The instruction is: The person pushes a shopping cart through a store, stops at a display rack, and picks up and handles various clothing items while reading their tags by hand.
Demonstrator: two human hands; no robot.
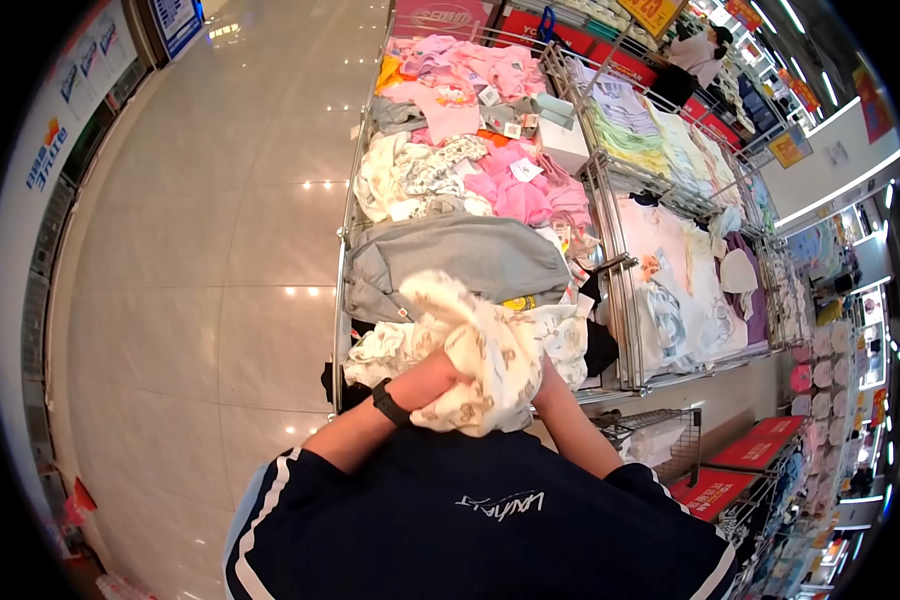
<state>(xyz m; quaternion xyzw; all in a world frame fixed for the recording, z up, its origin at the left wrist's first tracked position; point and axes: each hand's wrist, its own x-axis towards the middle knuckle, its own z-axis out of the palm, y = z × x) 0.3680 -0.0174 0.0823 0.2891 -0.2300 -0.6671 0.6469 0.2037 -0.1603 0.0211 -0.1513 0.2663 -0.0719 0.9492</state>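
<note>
A cream garment with a brown print (495,365) is bunched up between my hands, just above the near end of the clothes bin. My left hand (440,378), on the arm with a black watch, reaches into its left side; the fingers are hidden in the cloth. On the right side my right hand (547,378) is mostly covered by the same garment, its fingers out of sight. Beyond the cloth lies a gray garment (460,255) spread across the bin. White printed clothes (375,350) lie at the near left.
Pink clothes (510,185) and a white box (562,140) lie farther up in the metal-railed bin (342,290). Another bin of light shirts (680,290) adjoins on the right. A wire basket (675,440) stands lower right. A person (698,55) is far off at upper right.
</note>
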